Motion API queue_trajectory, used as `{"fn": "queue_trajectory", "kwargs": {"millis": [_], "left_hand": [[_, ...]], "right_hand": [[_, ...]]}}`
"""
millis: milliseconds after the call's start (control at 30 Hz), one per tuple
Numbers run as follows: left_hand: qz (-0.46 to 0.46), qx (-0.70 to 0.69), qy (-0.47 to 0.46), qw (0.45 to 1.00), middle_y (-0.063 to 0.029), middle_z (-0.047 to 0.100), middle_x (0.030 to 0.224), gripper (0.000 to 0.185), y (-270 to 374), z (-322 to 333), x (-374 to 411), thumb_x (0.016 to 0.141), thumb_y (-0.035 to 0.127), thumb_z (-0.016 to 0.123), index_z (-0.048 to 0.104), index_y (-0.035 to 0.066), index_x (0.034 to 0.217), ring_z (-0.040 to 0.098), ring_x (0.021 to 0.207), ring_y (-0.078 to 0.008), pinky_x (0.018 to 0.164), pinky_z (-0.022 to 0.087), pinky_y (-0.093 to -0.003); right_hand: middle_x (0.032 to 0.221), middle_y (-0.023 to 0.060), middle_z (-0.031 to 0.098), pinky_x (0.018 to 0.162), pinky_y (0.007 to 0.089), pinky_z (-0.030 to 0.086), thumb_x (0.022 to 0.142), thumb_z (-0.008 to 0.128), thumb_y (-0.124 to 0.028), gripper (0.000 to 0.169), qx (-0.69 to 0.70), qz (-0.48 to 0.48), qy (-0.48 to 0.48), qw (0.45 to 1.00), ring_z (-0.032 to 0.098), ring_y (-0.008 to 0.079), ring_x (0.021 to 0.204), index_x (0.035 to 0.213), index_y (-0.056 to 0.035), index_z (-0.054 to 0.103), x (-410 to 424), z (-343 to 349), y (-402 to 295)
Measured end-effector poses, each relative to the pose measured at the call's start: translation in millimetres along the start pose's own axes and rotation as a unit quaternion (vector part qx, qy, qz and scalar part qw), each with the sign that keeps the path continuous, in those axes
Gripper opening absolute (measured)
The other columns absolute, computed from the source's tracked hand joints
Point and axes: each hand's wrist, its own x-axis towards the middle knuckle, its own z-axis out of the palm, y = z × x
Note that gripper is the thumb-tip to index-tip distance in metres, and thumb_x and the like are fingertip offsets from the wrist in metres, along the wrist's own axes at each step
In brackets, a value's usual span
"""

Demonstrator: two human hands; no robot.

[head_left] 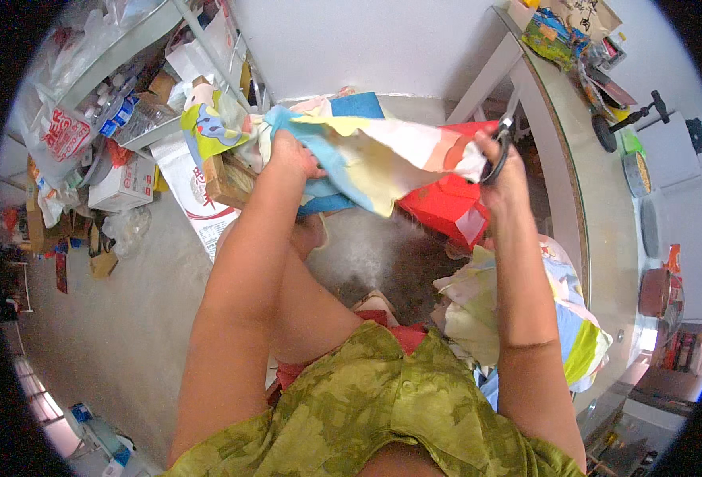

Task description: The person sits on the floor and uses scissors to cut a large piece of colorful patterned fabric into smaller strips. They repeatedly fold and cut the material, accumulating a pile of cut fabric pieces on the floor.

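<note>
A multicoloured piece of cloth (380,149) stretches between my two hands. My left hand (294,156) grips its blue part. My right hand (503,170) holds black-handled scissors (497,158) and the cloth's white end; the scissors' blades point up and away, and whether they are parted is unclear. Beneath the cloth is a wooden block or stool (225,182) with more fabric, including a yellow-green patterned piece (211,128). A red box or bag (446,206) sits below my right hand. By my right forearm lies a heap of patterned cloth (571,310).
At left stands a metal shelf (130,50) with plastic bags and bottles. A white carton (121,186) and a clear plastic bag (130,229) are on the floor. To the right runs a long table (604,238) bearing dishes and packets. A wall (351,47) is ahead.
</note>
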Motion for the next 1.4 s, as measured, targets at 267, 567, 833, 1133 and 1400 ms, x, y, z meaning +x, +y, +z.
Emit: {"fn": "queue_trajectory", "kwargs": {"millis": [267,567,833,1133,1400], "left_hand": [[0.316,-0.212,-0.306,0.873,-0.0176,0.042,0.131,0.047,50.2,15.7,-10.8,0.092,0.03,0.024,0.045,0.001,0.122,0.041,0.118,-0.0367,0.102,0.027,-0.0523],[0.311,-0.162,-0.373,0.859,-0.0151,0.051,0.121,0.039,40.4,39.6,-36.6,0.09,0.026,0.035,0.05,0.002,0.117,0.049,0.111,-0.03,0.099,0.035,-0.0437],[0.302,-0.113,-0.324,0.89,-0.0122,0.059,0.107,0.034,52.0,28.6,-29.9,0.087,0.027,0.043,0.055,0.003,0.107,0.056,0.096,-0.0265,0.09,0.043,-0.0389],[0.207,0.037,-0.271,0.939,-0.0134,0.061,0.097,0.038,19.1,52.2,-48.0,0.086,0.034,0.048,0.055,0.003,0.107,0.06,0.083,-0.0269,0.077,0.05,-0.0397],[0.412,0.769,-0.255,0.418,-0.0226,0.054,0.102,0.088,-66.4,53.6,-38.6,0.058,0.039,0.078,0.034,0.015,0.131,0.054,0.095,-0.0382,0.079,0.045,-0.041]], "right_hand": [[0.074,0.0031,0.06,0.039,0.0218,0.042,0.071,0.07,-0.006,0.028,0.028,0.023,0.052,0.998,0.055,0.0107,0.051,0.094,-0.0068,0.054,-18.1,-22.5,-2.4],[0.081,0.0063,0.059,0.055,0.0238,0.049,0.073,0.068,-0.005,0.034,-0.094,-0.071,0.083,0.99,0.059,0.0145,0.065,0.103,-0.0016,0.052,-55.2,-22.4,-37.4],[0.076,0.0051,0.057,0.051,0.0249,0.047,0.074,0.067,-0.005,0.033,-0.083,-0.148,0.13,0.977,0.057,0.0138,0.061,0.103,-0.0006,0.052,-54.8,-28.1,-53.5],[0.084,0.0059,0.057,0.061,0.0244,0.046,0.071,0.063,-0.005,0.045,-0.17,-0.16,0.064,0.97,0.057,0.0134,0.07,0.113,-0.0005,0.047,-71.3,-9.3,-55.9],[0.107,0.016,0.054,0.09,0.0384,0.042,0.071,0.057,-0.011,0.06,-0.025,-0.162,-0.119,0.979,0.054,0.0262,0.1,0.127,-0.0062,0.037,-88.9,6.6,-85.2]]}}
